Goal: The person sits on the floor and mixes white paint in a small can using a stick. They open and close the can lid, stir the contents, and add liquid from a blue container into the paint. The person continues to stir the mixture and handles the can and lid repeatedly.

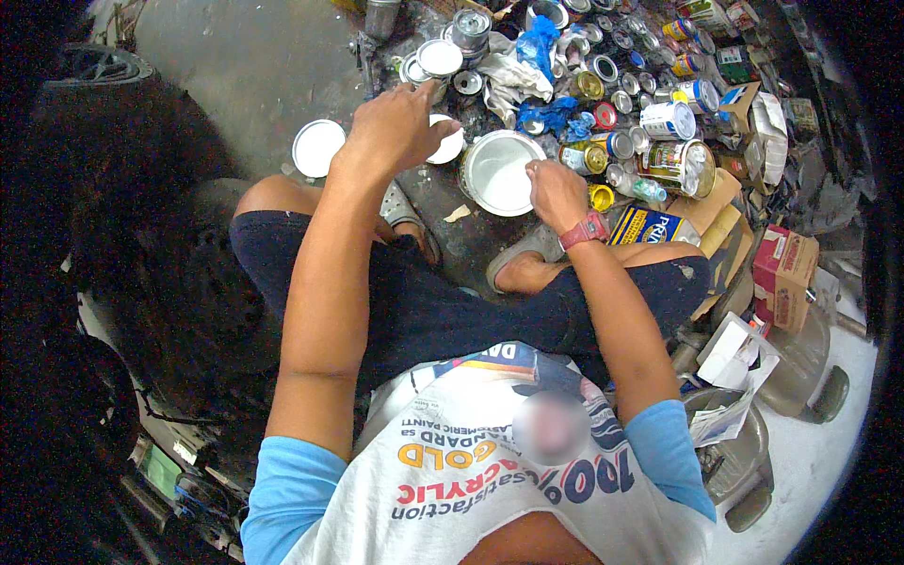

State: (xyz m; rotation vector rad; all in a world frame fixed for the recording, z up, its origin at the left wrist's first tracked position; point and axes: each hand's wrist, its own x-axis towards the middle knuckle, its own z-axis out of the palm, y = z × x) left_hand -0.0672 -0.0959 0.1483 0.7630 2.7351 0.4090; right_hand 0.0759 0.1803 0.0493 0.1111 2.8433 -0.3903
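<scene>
A large open paint can (pixel 504 179) with white paint inside stands on the floor between my feet. My right hand (pixel 559 195) has its fingers closed at the can's right rim; a red watch is on that wrist. Over to the left, my left hand (pixel 400 130) is stretched forward, thumb spread away from the fingers, with nothing visible in it. It partly covers a round white-topped container (pixel 444 141). Just beyond its fingertips is another white-topped can (pixel 439 58). A round white lid or filled container (pixel 318 148) lies left of my left wrist.
Many paint cans (pixel 667 121) crowd the floor at the far right. White rags (pixel 508 83) and a blue cloth or glove (pixel 537 45) lie among them. A yellow cap (pixel 601 197), flattened cardboard and a red-and-brown box (pixel 784 275) are at the right. Grey floor (pixel 235 66) shows at far left.
</scene>
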